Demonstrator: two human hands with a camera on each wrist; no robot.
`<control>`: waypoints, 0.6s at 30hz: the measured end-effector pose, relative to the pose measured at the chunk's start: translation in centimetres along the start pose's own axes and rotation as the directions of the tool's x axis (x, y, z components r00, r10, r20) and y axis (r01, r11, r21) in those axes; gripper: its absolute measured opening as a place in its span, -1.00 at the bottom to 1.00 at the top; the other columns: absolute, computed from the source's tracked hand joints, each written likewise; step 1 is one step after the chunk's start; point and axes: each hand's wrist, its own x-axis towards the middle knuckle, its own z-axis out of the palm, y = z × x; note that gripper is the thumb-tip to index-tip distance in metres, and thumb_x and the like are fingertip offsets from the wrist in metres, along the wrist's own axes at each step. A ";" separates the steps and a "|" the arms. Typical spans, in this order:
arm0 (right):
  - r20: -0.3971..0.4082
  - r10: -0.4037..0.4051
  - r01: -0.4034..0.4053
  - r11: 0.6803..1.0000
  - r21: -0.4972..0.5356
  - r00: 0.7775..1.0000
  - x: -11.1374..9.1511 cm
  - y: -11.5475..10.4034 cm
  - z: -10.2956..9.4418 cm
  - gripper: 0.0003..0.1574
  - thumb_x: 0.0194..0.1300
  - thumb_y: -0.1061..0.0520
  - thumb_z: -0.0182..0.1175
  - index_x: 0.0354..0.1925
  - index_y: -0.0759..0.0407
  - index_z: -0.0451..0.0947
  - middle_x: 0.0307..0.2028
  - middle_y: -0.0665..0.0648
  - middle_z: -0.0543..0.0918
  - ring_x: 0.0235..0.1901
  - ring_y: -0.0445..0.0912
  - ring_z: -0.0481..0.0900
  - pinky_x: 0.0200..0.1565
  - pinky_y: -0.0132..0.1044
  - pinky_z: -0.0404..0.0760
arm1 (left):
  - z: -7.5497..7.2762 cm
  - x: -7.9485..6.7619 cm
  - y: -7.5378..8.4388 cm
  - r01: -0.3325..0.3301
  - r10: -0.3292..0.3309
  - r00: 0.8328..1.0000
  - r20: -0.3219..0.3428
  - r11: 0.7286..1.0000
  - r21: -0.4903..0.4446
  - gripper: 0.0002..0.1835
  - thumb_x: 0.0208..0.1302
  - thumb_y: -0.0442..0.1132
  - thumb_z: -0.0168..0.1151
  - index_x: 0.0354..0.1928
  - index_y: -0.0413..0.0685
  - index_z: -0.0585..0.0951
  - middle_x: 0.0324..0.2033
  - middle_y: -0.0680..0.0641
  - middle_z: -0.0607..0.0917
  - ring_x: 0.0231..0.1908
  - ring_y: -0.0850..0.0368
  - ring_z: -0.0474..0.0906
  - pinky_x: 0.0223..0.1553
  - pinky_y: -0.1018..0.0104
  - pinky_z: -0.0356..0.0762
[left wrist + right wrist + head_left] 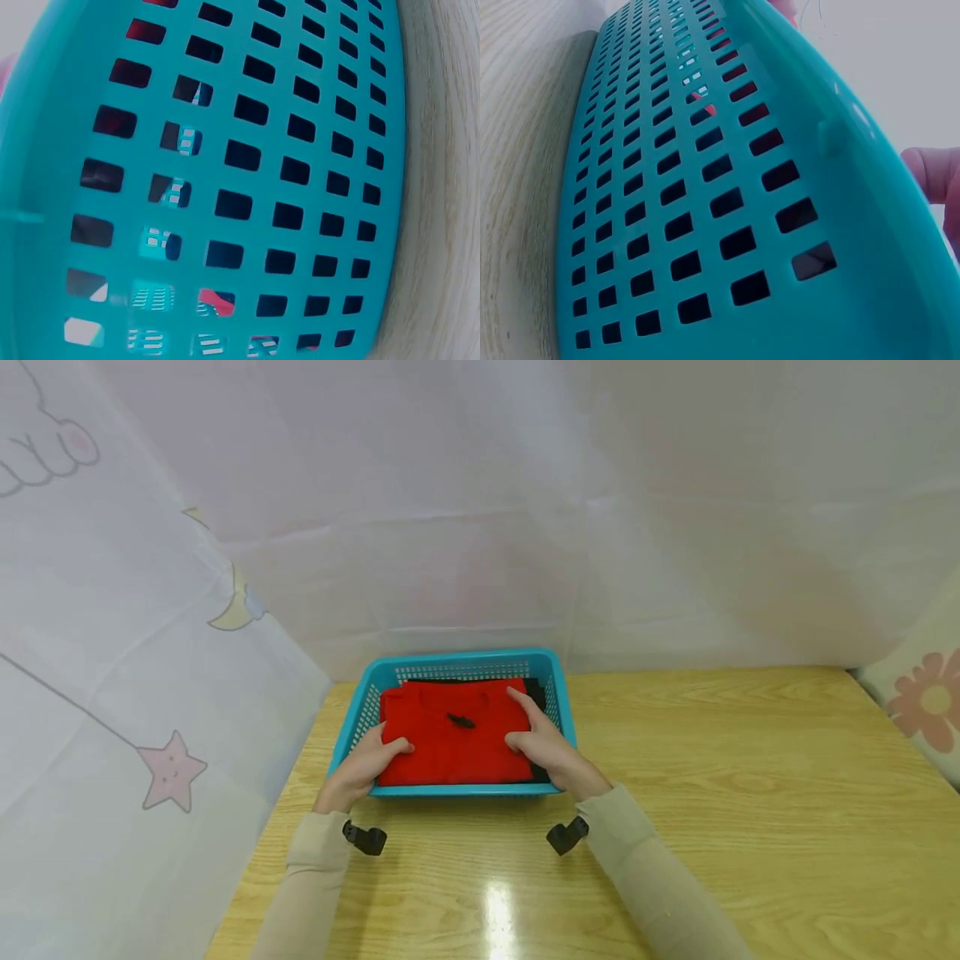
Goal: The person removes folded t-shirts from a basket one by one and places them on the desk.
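Observation:
A folded red garment (450, 752) with a small dark piece near its middle lies in a turquoise plastic basket (465, 791). Black fabric (538, 693) shows beneath it, mostly along the right side. At the basket's left side, my left hand (365, 762) reaches over the rim, its thumb on the red garment and its other fingers partly hidden at the garment's edge. My right hand (550, 748) comes over the right front corner, with thumb and index finger spread apart over the red fabric. Both wrist views mostly show the basket's perforated wall (270, 180); a little of the right hand's fingers appears beyond the rim.
The basket stands on a light wooden table (735, 793), close to a pale cloth backdrop (480, 577) behind it. Another printed cloth (97, 710) hangs at the left, with a star and a moon on it. Small black wrist cameras (567, 835) sit at both cuffs.

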 end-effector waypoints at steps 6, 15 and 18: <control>-0.004 0.033 -0.033 0.998 -0.053 0.999 -0.1 0.2 0.1 -0.10 0.19 0.30 -0.08 0.48 -0.06 0.02 0.22 0.18 0.17 -0.57 -0.08 0.15 -0.27 -0.24 0.31 | -0.2 -0.4 0.1 -0.028 0.029 0.999 0.034 0.999 -0.031 -0.63 0.27 -0.34 0.07 0.11 -0.18 0.32 -0.19 -0.03 0.54 -0.26 0.09 0.52 -0.18 0.27 0.55; -0.019 0.020 -0.021 0.999 -0.043 1.000 -0.2 0.0 0.1 -0.11 0.16 0.30 -0.10 0.47 0.00 0.07 0.22 0.18 0.15 0.06 0.08 0.20 -0.12 -0.13 0.29 | -0.5 -0.5 -0.1 -0.057 0.059 0.998 0.030 0.997 -0.055 -0.46 0.20 -0.38 0.08 0.24 -0.17 0.25 -0.14 0.00 0.52 -0.23 0.14 0.51 -0.16 0.30 0.54; -0.020 0.013 -0.013 0.999 -0.034 1.000 -0.2 0.1 0.1 -0.14 0.19 0.29 -0.09 0.47 0.02 0.08 0.26 0.18 0.14 0.10 0.09 0.17 -0.07 -0.09 0.27 | -0.6 -0.5 -0.1 -0.062 0.065 0.997 0.032 0.996 -0.063 -0.34 0.19 -0.40 0.06 0.36 -0.17 0.16 -0.01 -0.11 0.48 -0.16 0.10 0.48 -0.12 0.30 0.51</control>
